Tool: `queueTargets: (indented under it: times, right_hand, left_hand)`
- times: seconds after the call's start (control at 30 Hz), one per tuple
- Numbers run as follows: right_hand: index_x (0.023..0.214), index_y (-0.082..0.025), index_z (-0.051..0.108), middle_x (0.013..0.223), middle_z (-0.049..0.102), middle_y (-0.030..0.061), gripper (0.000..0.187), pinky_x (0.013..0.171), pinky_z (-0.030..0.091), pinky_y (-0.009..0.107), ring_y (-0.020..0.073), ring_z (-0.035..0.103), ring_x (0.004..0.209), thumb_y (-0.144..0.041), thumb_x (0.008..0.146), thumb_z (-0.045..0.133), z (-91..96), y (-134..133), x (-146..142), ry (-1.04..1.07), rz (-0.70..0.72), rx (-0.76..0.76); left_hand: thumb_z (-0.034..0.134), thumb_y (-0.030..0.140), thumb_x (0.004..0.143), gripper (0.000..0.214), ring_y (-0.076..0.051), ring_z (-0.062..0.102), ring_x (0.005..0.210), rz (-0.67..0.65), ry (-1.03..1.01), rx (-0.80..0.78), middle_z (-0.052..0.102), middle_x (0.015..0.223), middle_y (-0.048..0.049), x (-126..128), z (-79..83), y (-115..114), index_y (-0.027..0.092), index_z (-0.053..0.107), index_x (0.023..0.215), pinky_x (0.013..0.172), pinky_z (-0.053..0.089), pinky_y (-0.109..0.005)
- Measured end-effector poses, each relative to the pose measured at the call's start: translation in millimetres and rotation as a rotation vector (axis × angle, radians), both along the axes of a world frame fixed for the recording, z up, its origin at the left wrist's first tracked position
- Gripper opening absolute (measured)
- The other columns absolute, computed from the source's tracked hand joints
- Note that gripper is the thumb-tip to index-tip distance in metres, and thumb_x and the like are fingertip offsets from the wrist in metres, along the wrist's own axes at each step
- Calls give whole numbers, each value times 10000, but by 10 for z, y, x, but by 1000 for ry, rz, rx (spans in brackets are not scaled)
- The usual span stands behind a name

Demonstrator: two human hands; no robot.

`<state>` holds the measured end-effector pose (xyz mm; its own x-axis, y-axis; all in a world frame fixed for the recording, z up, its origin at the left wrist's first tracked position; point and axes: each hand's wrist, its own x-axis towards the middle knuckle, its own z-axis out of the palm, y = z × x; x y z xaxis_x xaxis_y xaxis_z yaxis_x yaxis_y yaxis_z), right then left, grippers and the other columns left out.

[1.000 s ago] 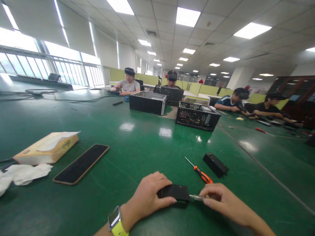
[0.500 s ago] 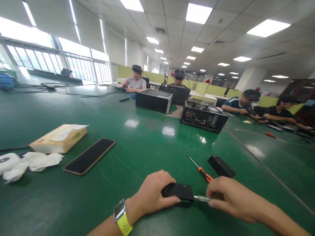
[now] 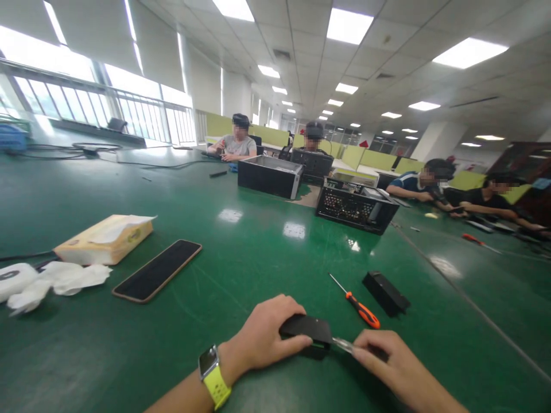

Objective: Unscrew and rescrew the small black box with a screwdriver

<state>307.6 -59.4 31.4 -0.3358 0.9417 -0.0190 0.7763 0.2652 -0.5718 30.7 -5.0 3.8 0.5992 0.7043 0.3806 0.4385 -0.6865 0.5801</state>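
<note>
My left hand (image 3: 275,334) is wrapped round a black rectangular casing (image 3: 307,328), fingers over the top and thumb along the near side. A sliver of green shows at the casing's near edge. My right hand (image 3: 385,358) pinches a slim clear-and-silver tool (image 3: 343,345), whose tip meets the casing's right end. How far the tip reaches in, I cannot tell. Beyond the right hand lies an orange-and-black screwdriver (image 3: 363,312), its shaft pointing away to the left. A second black rectangular piece (image 3: 386,293) rests to the right of it.
On the green table (image 3: 241,258), a phone (image 3: 158,271) and a tissue pack (image 3: 105,238) lie left, beside crumpled tissues (image 3: 71,278). Two computer cases (image 3: 269,178) stand farther back. Several people sit around the far side, and another screwdriver (image 3: 473,238) lies at right.
My right hand has shifted toward me and the tool now slants more. The orange screwdriver's handle is now uncovered. The casing has moved slightly left and tilted in my left hand.
</note>
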Motion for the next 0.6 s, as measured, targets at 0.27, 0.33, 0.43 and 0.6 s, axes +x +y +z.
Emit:
queueTargets:
  times: [0.27, 0.33, 0.43, 0.6]
  right_hand:
    - [726, -217, 630, 680, 652, -11, 225, 559, 333, 246, 161, 571, 621, -364, 893, 595, 376, 124, -107, -350, 151, 17]
    - [769, -216, 615, 742, 674, 12, 229, 599, 364, 261, 183, 605, 676, -363, 929, 542, 66, 76, -159, -348, 104, 104]
    - [833, -204, 579, 784, 675, 48, 284, 625, 386, 276, 201, 634, 711, -338, 998, 390, -392, -29, -227, -333, 29, 192]
    - [794, -219, 512, 779, 658, 13, 343, 662, 378, 278, 191, 615, 730, -472, 996, 397, -434, -75, -223, -287, 40, 51]
  left_hand:
    - [634, 374, 877, 244, -217, 572, 837, 7, 1, -42, 638, 930, -36, 6, -4, 11, 202, 620, 1049, 750, 448, -304]
    - [650, 382, 863, 258, -221, 572, 839, 14, 7, -38, 638, 934, -40, 7, 4, 6, 198, 615, 1040, 745, 448, -305]
    - [682, 383, 836, 273, -220, 576, 826, 27, 8, -25, 638, 924, -40, 5, 15, -5, 189, 608, 1011, 732, 444, -305]
    - [617, 429, 889, 303, -229, 583, 866, -21, 22, -14, 662, 969, -45, -19, 13, -4, 206, 621, 1094, 770, 457, -315]
